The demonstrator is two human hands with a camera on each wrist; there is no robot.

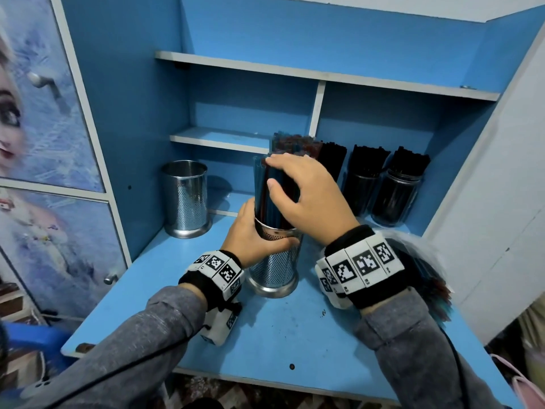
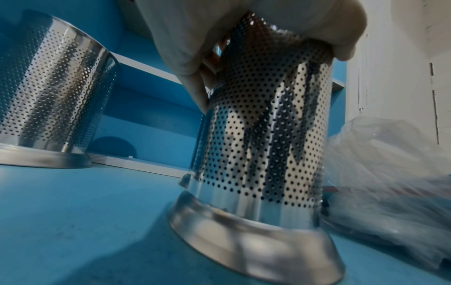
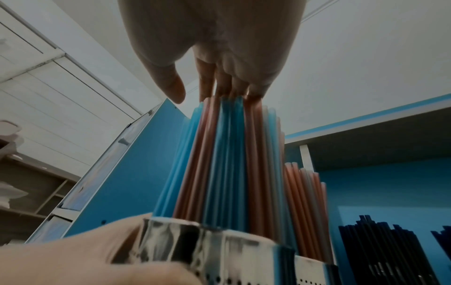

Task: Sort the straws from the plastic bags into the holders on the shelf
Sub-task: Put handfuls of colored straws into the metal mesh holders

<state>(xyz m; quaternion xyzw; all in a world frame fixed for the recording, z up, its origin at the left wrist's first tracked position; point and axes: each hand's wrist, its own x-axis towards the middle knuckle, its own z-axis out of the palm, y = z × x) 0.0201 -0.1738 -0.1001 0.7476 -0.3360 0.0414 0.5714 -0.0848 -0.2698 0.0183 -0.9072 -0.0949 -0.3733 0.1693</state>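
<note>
Item: bundle of straws [image 1: 275, 190], thin plastic tubes in translucent blue, salmon-red and pale tones, standing upright and packed close in a perforated steel holder [image 1: 275, 268]; their upper lengths rise well above its rim. The holder is a shiny cylinder punched with rows of small round holes, flared into a smooth solid foot, and it stands on the matte blue desk surface [image 1: 265, 335] of the cabinet, toward the front. Your left hand [image 1: 250, 240] grips the holder just under its rim, fingers and thumb curled round the wall. Your right hand [image 1: 306, 193] lies over the tops of the straws, fingers nearly straight and held together, their tips pressing on the straw ends, thumb set apart and touching the side of the bundle. A second perforated holder [image 1: 185, 199], same make, stands apart at the left rear. Behind the hands, more blue and red straws [image 1: 295, 144] stand upright; their container is hidden. To their right, black straws [image 1: 333, 157] and two clear jars [image 1: 395, 199] filled with black straws stand in the right compartment. A crumpled clear plastic bag [image 2: 380, 164] holding coloured straws lies on the desk just beside your right wrist.
</note>
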